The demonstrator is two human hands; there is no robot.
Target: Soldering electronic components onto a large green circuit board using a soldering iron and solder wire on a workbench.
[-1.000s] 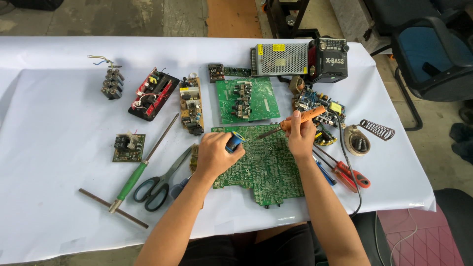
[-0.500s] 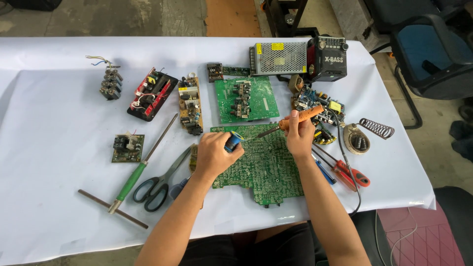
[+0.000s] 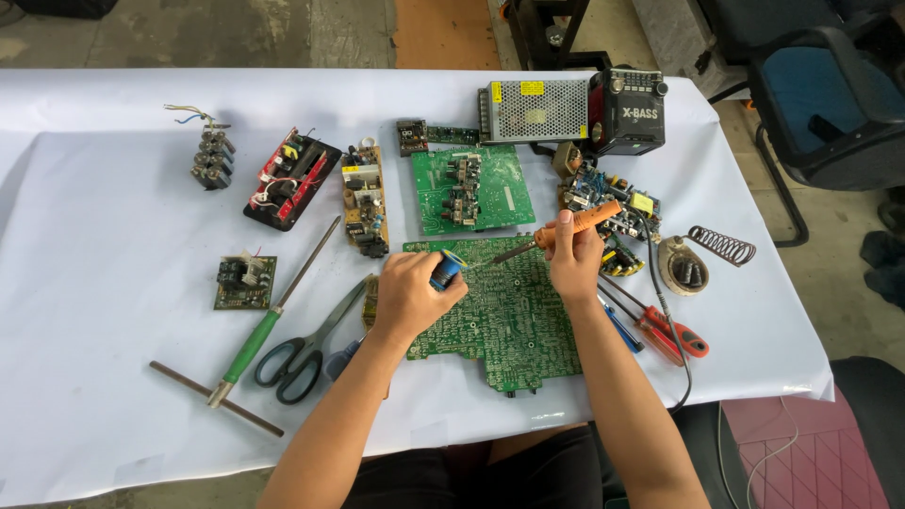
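Observation:
A large green circuit board (image 3: 509,320) lies solder side up on the white table in front of me. My right hand (image 3: 575,259) grips an orange-handled soldering iron (image 3: 580,221) whose tip points left onto the board's upper edge. My left hand (image 3: 407,297) rests on the board's left part and holds a small blue tool (image 3: 447,271) close to the iron's tip.
Scissors (image 3: 306,344), a green-handled screwdriver (image 3: 269,316) and a metal rod (image 3: 215,398) lie left. Smaller circuit boards (image 3: 471,188), a metal power supply (image 3: 533,108) and a black radio (image 3: 627,108) sit behind. Red screwdrivers (image 3: 665,330) and a coiled iron stand (image 3: 702,254) lie right. A chair (image 3: 830,104) stands beyond the table.

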